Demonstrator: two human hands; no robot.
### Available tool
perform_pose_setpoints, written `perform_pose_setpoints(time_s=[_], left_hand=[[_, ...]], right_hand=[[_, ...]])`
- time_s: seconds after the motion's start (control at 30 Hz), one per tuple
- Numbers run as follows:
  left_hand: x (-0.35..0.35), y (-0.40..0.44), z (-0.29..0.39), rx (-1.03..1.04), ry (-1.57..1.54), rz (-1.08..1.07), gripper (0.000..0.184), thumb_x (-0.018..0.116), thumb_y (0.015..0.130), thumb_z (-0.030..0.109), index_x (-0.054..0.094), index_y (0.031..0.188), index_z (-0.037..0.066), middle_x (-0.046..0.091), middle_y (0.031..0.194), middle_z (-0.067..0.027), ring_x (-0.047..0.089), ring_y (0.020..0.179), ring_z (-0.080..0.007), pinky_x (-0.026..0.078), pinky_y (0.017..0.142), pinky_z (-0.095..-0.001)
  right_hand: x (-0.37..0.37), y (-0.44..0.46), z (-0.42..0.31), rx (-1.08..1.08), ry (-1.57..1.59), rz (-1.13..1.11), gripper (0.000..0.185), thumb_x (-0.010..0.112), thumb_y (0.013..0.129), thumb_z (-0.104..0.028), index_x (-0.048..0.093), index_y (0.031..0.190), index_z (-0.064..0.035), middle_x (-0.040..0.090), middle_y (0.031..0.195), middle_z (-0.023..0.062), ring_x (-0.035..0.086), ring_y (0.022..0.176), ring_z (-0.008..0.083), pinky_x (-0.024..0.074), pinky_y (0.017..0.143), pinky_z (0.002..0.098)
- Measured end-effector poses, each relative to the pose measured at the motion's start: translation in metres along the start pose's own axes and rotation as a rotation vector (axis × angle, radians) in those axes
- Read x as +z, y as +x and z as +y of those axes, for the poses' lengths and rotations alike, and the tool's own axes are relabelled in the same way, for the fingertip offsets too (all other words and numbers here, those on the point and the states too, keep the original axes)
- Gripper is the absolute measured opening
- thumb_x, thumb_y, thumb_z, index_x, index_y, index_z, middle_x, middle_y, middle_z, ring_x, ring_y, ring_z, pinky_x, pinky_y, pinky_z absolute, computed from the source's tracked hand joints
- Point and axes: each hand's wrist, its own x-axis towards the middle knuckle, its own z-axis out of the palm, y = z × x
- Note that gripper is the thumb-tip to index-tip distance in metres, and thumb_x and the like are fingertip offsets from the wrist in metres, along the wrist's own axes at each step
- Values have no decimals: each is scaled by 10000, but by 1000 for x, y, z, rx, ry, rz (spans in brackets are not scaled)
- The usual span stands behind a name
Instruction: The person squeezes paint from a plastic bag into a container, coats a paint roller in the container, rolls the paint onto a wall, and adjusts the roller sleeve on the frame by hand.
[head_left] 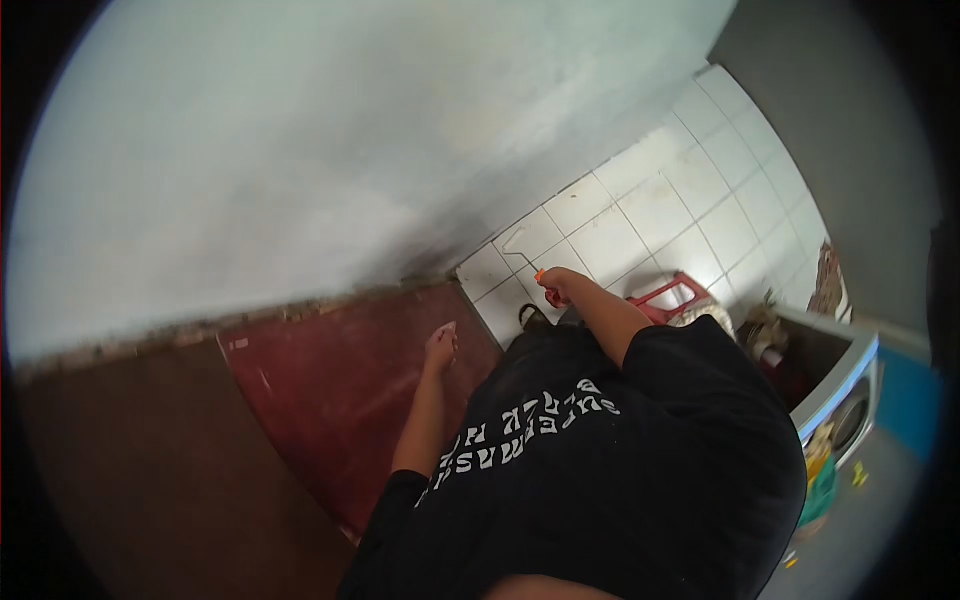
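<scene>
A small paint roller with a pale sleeve, thin metal frame and orange handle is in my right hand. My fingers wrap around the handle, and the roller points at the foot of the wall, over white floor tiles. My left hand hangs loosely above a dark red tabletop-like panel, its fingers half curled but apart. Nothing shows in it, and it looks clear of the panel's surface. In front of me rises a pale, patchy painted wall.
A red plastic stool stands right of my right arm. Farther right is a grey-white appliance with items in its open top. A green bag lies beside it. The wall's lower edge is rough and stained.
</scene>
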Motion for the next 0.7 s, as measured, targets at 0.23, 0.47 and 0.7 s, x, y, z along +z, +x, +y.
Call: perform_pose_setpoints(time_s=[0.23,0.47,0.7], left_hand=[[-24,22,16,-54,266,-39,327,586,917,345,666,1114,97,591,858,27,531,701,-61,452,604,-238],[-33,49,-10,86,362,-60,335,615,902,278,657,1130,37,654,962,2,584,822,-85,467,768,-231],[-28,50,-26,-16,190,-102,295,632,897,273,678,1072,40,608,829,30,541,742,-73,448,677,-227]], right_hand=[[49,7,12,14,196,4,247,480,948,-276,407,809,-86,358,561,-8,357,422,93,312,351,231],[86,7,12,-154,243,-41,261,502,934,-203,460,738,-37,434,543,56,390,385,122,320,333,260],[53,-152,34,-359,91,-117,238,543,917,-192,510,791,7,475,516,85,440,364,179,313,347,308]])
